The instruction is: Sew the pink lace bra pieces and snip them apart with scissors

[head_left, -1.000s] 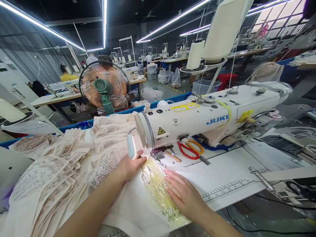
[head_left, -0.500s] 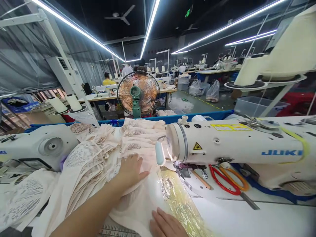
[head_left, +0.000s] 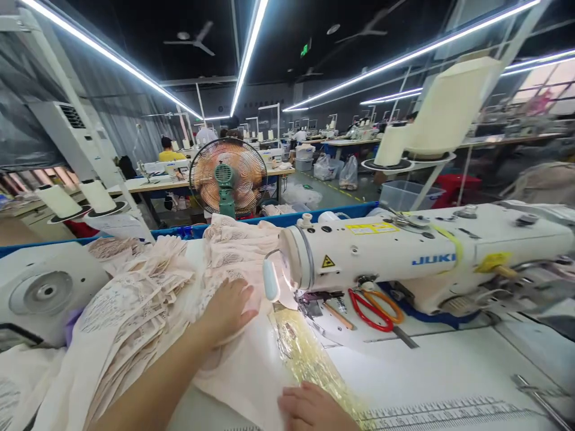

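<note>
My left hand [head_left: 227, 309] lies flat with fingers stretched out on pale pink lace fabric [head_left: 242, 365] just left of the needle area of a white JUKI sewing machine [head_left: 404, 257]. My right hand [head_left: 309, 408] rests at the bottom edge on the same fabric beside a strip of shiny yellowish tape [head_left: 309, 359] on the table; its fingers look curled down and only partly show. A large heap of cut lace pieces [head_left: 144, 293] lies to the left of my left hand.
Red and orange scissors [head_left: 372, 306] lie under the machine arm. A second sewing machine [head_left: 40, 293] sits at far left. Thread cones [head_left: 444, 108] stand on a rack behind. An orange fan [head_left: 228, 176] and other workers at benches are farther back.
The view has swung right and up a little. My left hand slid left onto the lace pile a second ago and stays there; my right hand has drawn back toward me.
</note>
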Demonstrator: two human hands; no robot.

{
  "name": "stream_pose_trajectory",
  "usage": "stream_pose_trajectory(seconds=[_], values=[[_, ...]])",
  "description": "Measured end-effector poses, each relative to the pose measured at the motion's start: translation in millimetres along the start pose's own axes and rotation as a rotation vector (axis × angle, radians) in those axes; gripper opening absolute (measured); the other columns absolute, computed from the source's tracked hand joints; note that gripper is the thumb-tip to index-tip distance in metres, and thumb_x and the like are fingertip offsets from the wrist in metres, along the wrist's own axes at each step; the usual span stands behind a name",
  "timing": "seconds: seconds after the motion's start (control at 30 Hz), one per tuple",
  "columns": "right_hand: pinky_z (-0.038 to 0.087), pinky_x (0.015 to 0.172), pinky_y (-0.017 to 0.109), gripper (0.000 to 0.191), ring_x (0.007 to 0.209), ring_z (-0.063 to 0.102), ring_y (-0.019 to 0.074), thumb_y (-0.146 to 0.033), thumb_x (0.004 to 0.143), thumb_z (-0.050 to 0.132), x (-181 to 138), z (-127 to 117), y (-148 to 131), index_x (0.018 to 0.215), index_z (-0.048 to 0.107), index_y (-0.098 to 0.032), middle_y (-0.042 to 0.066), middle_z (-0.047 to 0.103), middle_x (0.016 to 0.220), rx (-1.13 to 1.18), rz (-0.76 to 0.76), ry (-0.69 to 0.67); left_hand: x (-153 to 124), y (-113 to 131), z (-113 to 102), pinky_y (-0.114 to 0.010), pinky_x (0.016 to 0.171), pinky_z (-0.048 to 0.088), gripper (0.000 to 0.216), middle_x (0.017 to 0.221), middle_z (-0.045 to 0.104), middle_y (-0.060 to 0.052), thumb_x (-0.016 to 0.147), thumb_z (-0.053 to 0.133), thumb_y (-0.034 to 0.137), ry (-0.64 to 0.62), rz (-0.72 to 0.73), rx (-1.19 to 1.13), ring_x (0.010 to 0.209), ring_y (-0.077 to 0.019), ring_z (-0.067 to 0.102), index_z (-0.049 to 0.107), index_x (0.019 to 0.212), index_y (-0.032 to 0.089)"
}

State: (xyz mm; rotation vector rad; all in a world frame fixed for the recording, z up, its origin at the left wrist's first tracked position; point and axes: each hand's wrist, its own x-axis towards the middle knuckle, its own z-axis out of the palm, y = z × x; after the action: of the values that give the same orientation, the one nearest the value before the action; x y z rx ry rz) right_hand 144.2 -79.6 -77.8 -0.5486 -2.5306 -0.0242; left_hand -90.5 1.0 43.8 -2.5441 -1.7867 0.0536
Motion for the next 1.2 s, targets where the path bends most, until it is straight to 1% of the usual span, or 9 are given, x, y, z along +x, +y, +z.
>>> stream_pose_trajectory(seconds=[0.23, 0.4, 0.6, 0.7, 0.77, 0.9, 1.0, 1.1, 1.2], values=[[0.046, 0.072, 0.028, 0.024, 0.081, 0.059, 0.0170, -0.008, 0.082, 0.040, -4, -79, 11, 0.092, 0.059, -0.020, 0.004, 0.066, 0.087, 0.216, 0.357, -0.068, -86, 8, -11, -0.059, 0.108, 0.017, 0.078, 0.144, 0.038, -0.012, 0.064, 0.069, 0.034, -0.393, -0.050, 0.000, 0.134, -0.0357, 0.028, 0.042, 0.136, 0.021], [0.048, 0.065, 0.029, 0.026, 0.076, 0.059, 0.0180, -0.011, 0.088, 0.034, -5, -106, 11, 0.093, 0.058, -0.021, 0.006, 0.065, 0.084, 0.272, 0.315, -0.005, -114, 21, 13, -0.055, 0.107, 0.024, 0.053, 0.111, 0.064, -0.012, 0.071, 0.049, 0.011, -0.245, -0.022, -0.041, 0.108, -0.0287, 0.055, 0.054, 0.123, 0.019], [0.052, 0.070, 0.027, 0.020, 0.083, 0.064, 0.0206, -0.030, 0.090, 0.044, -12, -138, 23, 0.093, 0.063, -0.024, 0.006, 0.068, 0.089, 0.507, 0.545, 0.101, -111, 28, -35, -0.035, 0.073, 0.048, 0.046, 0.083, 0.064, -0.004, 0.080, 0.047, 0.033, -0.128, -0.365, -0.872, 0.079, -0.0225, 0.060, 0.047, 0.125, 0.021], [0.052, 0.062, 0.025, 0.028, 0.074, 0.064, 0.0197, -0.040, 0.090, 0.043, -8, -150, 36, 0.090, 0.063, -0.022, 0.004, 0.068, 0.081, 0.667, 0.788, -0.022, -96, 15, -50, -0.025, 0.062, 0.044, 0.044, 0.076, 0.061, -0.001, 0.071, 0.058, 0.042, -0.211, -0.508, -1.384, 0.071, -0.0173, 0.057, 0.057, 0.107, 0.018], [0.048, 0.052, 0.022, 0.027, 0.064, 0.062, 0.0161, -0.036, 0.090, 0.040, -2, -143, 44, 0.088, 0.062, -0.021, 0.001, 0.066, 0.072, 0.615, 0.814, -0.160, -86, -1, -41, -0.023, 0.058, 0.041, 0.042, 0.074, 0.060, -0.001, 0.063, 0.063, 0.041, -0.280, -0.603, -1.479, 0.066, -0.0155, 0.055, 0.060, 0.097, 0.017], [0.041, 0.053, 0.021, 0.019, 0.063, 0.058, 0.0145, -0.017, 0.083, 0.046, 18, -103, 50, 0.069, 0.059, -0.020, -0.001, 0.063, 0.067, 0.249, 0.764, -0.242, -71, -38, -20, -0.023, 0.052, 0.039, 0.020, 0.066, 0.057, 0.001, 0.069, 0.050, 0.034, -0.385, -0.575, -0.776, 0.060, -0.0160, 0.054, 0.060, 0.078, 0.018], [0.039, 0.060, 0.027, 0.020, 0.072, 0.057, 0.0195, -0.007, 0.080, 0.047, 35, -75, 47, 0.069, 0.059, -0.018, 0.005, 0.063, 0.074, 0.060, 0.815, -0.189, -59, -49, -29, -0.028, 0.062, 0.041, 0.014, 0.072, 0.060, -0.003, 0.074, 0.044, 0.024, -0.306, -0.450, -0.309, 0.071, -0.0206, 0.057, 0.056, 0.069, 0.018], [0.038, 0.068, 0.032, 0.021, 0.083, 0.055, 0.0238, -0.001, 0.079, 0.047, 43, -61, 42, 0.079, 0.061, -0.017, 0.010, 0.062, 0.088, -0.107, 0.827, -0.128, -45, -30, -46, -0.034, 0.073, 0.040, 0.017, 0.089, 0.060, -0.010, 0.081, 0.039, 0.020, -0.159, -0.442, -0.161, 0.087, -0.0260, 0.056, 0.056, 0.080, 0.017], [0.040, 0.064, 0.032, 0.015, 0.076, 0.055, 0.0232, -0.005, 0.079, 0.052, 43, -52, 33, 0.078, 0.061, -0.017, 0.009, 0.061, 0.083, -0.196, 0.808, -0.112, -25, 13, -47, -0.034, 0.079, 0.040, 0.019, 0.099, 0.059, -0.009, 0.086, 0.037, 0.021, -0.079, -0.257, -0.127, 0.092, -0.0247, 0.057, 0.056, 0.092, 0.018]])
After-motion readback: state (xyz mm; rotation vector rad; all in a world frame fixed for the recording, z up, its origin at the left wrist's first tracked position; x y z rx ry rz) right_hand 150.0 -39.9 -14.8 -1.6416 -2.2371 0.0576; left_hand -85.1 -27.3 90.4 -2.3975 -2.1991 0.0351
